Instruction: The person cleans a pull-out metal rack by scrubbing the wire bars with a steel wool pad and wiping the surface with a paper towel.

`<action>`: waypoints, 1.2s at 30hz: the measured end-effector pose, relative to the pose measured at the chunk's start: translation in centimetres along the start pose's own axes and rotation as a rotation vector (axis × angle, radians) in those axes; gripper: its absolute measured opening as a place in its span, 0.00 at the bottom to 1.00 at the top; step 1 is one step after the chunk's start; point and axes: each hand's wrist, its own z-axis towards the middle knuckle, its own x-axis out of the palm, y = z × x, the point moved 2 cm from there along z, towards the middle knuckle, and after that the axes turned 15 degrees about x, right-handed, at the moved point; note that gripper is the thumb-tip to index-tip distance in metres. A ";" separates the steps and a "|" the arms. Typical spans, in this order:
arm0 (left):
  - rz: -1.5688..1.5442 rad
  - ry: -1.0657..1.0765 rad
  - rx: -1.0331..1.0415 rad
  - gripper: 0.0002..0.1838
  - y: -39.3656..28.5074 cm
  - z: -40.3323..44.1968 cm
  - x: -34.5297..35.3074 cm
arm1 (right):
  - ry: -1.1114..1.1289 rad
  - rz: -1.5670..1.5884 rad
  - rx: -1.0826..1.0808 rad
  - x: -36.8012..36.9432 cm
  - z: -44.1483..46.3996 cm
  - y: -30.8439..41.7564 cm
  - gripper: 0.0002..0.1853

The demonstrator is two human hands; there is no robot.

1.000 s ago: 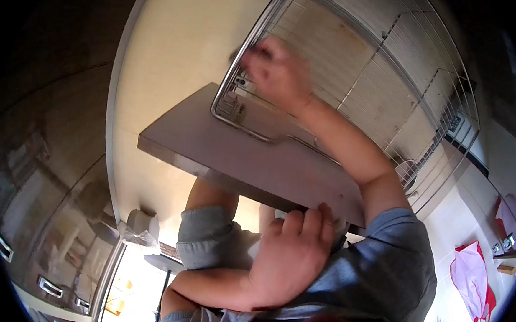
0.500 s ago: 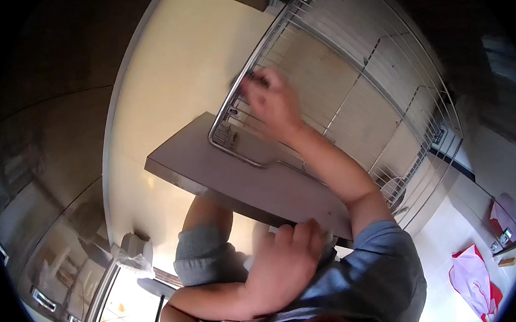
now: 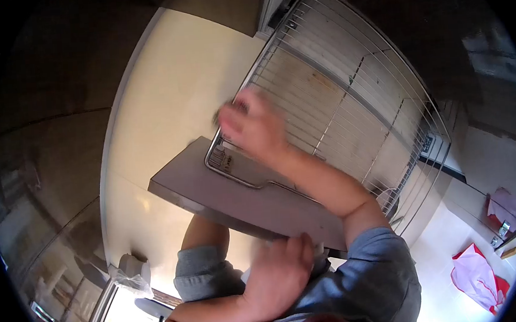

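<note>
A pull-out wire drawer basket (image 3: 338, 112) stands open behind its grey-brown drawer front (image 3: 254, 202). My right hand (image 3: 253, 126) reaches over the front to the basket's left rim, its fingers curled around something small and dark. Motion blur hides what that is. Below, my left hand (image 3: 280, 277) curls its fingers over the near edge of the drawer front. A little pale material shows beside these fingertips, too hidden to name.
A cream cabinet side (image 3: 154, 102) rises on the left. Crumpled clear plastic (image 3: 132, 281) lies at lower left. A pink and red cloth item (image 3: 478, 277) rests on the white floor at lower right.
My right hand has shifted left and slightly down along the basket's rim. The drawer and my left hand appear a little lower in view. The left hand keeps its place on the front edge.
</note>
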 end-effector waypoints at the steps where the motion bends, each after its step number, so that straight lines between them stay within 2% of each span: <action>1: -0.009 0.002 0.002 0.15 0.0 -0.1 0.1 | -0.117 -0.056 0.057 -0.5 2.0 -1.4 0.07; 2: -0.015 0.003 0.007 0.15 0.0 -0.2 0.1 | -0.237 -0.112 0.113 -1.3 4.6 -2.7 0.07; 3: -0.008 0.012 0.010 0.18 0.0 -0.1 0.2 | -0.221 -0.103 0.261 -2.5 7.1 -4.0 0.06; 4: -0.004 0.026 0.007 0.20 0.0 -0.2 0.1 | -0.333 -0.199 0.244 -3.2 9.7 -5.9 0.07; 6: -0.008 0.038 -0.003 0.22 -0.1 -0.4 0.0 | -0.358 -0.053 0.390 -5.2 14.7 -8.2 0.08; 7: -0.010 0.032 -0.002 0.22 0.0 -0.3 0.0 | -0.399 -0.079 0.282 -5.9 15.9 -8.3 0.11; 10: -0.018 0.014 -0.007 0.22 0.0 -0.5 0.3 | -0.505 -0.144 0.299 -5.0 15.5 -7.3 0.11; 13: -0.027 -0.023 -0.019 0.22 0.1 -0.1 0.2 | -0.507 -0.318 0.076 -2.3 10.1 -5.5 0.05; 17: -0.012 -0.012 -0.024 0.22 0.1 -0.2 0.3 | 0.008 -0.111 -0.039 -0.1 -0.1 0.5 0.06; 19: -0.011 -0.013 -0.020 0.22 0.1 -0.2 0.5 | 0.221 0.088 -0.067 0.2 -3.1 2.3 0.06; 22: -0.019 -0.001 -0.016 0.22 0.1 -0.2 0.6 | 0.493 0.328 -0.039 0.1 -4.6 1.6 0.08; 25: -0.037 0.008 -0.009 0.22 0.4 -0.1 0.4 | 0.982 0.383 0.147 -0.8 -4.2 -3.6 0.13; 28: -0.054 0.006 -0.014 0.23 0.3 0.0 0.6 | 0.956 0.521 0.745 -2.0 -2.9 -5.0 0.14; 31: -0.048 0.047 -0.006 0.24 0.4 0.3 0.3 | 0.833 0.698 0.570 1.0 -2.9 -3.3 0.15; 34: -0.079 0.075 -0.010 0.24 0.5 0.3 0.3 | 0.709 0.668 0.234 3.1 -6.4 -1.7 0.14; 36: -0.113 0.087 -0.011 0.24 0.6 0.5 0.4 | 0.957 0.641 0.296 1.5 -6.1 -3.5 0.14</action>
